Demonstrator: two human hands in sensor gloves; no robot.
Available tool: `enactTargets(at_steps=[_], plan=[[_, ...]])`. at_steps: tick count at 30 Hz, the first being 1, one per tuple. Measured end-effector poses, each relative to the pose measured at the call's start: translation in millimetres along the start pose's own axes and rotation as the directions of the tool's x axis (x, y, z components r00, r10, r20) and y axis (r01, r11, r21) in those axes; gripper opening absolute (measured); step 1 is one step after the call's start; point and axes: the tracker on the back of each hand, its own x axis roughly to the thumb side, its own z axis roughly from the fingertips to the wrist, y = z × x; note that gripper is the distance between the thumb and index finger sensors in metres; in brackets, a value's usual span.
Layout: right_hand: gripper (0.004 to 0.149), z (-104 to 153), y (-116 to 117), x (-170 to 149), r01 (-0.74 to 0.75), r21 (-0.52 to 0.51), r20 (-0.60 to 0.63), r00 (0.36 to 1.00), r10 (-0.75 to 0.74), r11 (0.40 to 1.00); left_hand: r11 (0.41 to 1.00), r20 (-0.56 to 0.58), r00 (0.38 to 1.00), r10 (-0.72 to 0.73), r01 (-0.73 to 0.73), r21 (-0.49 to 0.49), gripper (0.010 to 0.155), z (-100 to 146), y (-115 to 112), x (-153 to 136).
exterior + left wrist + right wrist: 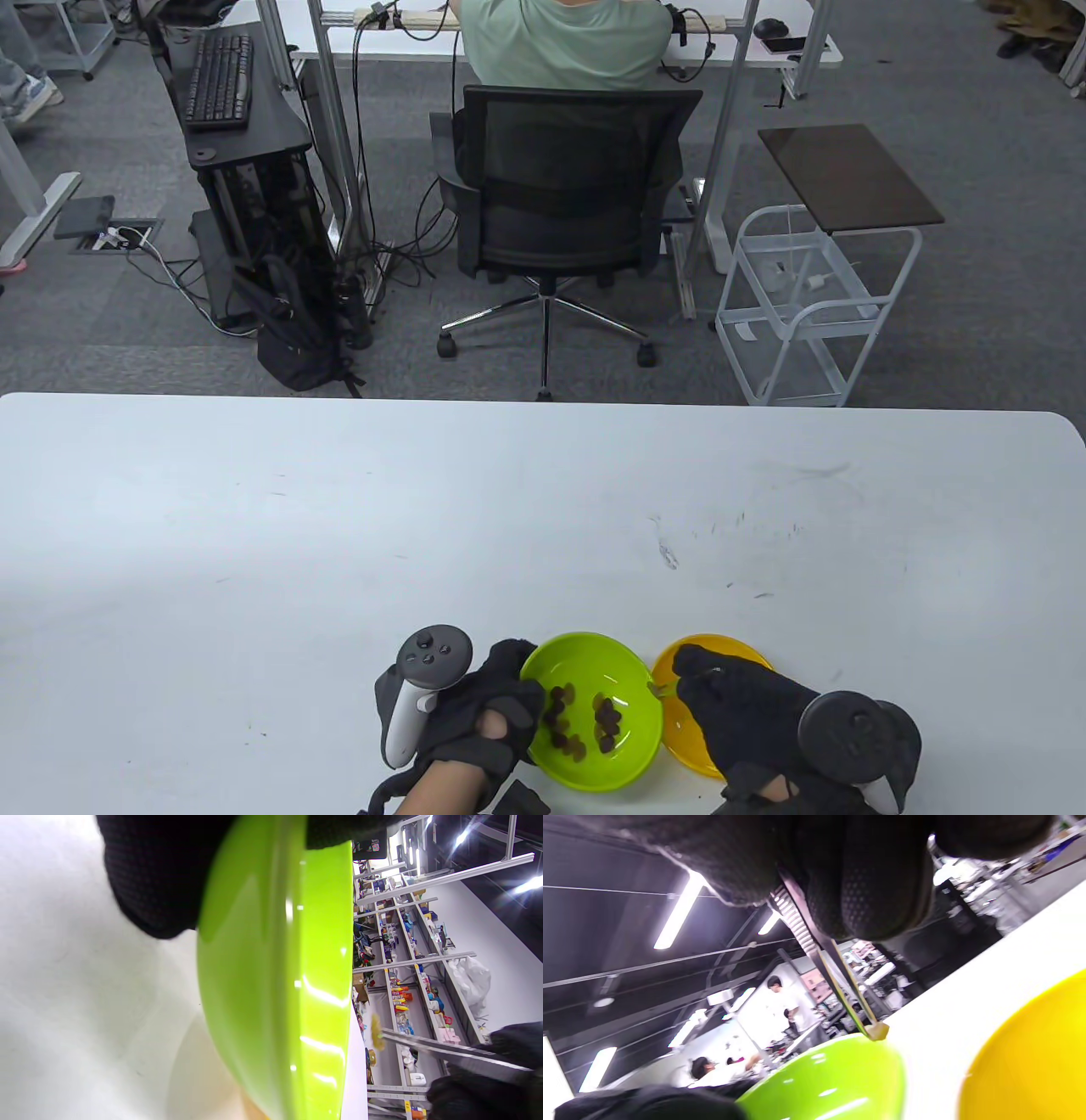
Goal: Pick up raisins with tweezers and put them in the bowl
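Raisin [878, 1031], small and pale golden, sits pinched in the tweezers [840, 984] your right hand [747, 705] grips, just above the green bowl [632, 658] rim; your left hand [484, 705] holds that bowl's edge.

Left hand [475, 722] curled, fingers bent; right hand [747, 713] fingers pinched together, knuckles up.
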Motion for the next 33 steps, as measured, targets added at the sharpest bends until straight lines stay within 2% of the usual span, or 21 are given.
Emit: enactTargets(at_steps=[8,13,17,22,27,33], plan=[[0.041,-5.8,15.8,-49.5,-0.141,0.095,-0.16,0.975,0.155,0.985,1.0,-0.002,1.0,0.001,-0.001,-0.002,0.062,-0.1,0.9,-0.2],[0.041,-8.4,25.5,-58.7,-0.182,0.128,-0.181,0.962,0.204,0.975,1.0,-0.001,1.0,0.001,-0.001,-0.001,0.062,-0.3,1.7,-0.5],[0.042,-8.7,24.6,-58.3,-0.178,0.122,-0.176,0.964,0.197,0.977,1.0,-0.002,1.0,0.002,-0.002,0.0,0.062,-0.2,2.0,-0.4],[0.042,-9.0,15.3,-47.7,-0.14,0.079,-0.155,0.976,0.151,0.987,1.0,-0.001,1.0,0.001,-0.001,0.004,0.062,-0.6,2.5,-0.5],[0.042,-5.3,4.6,-19.0,-0.062,0.015,-0.056,0.996,0.063,0.998,1.0,-0.003,1.0,-0.005,0.005,0.003,0.062,-1.0,1.3,-0.5],[0.043,3.1,20.4,19.1,0.005,0.053,0.055,0.998,-0.008,0.999,1.0,0.0,1.0,0.004,-0.004,0.009,0.062,0.8,-0.6,0.0]])
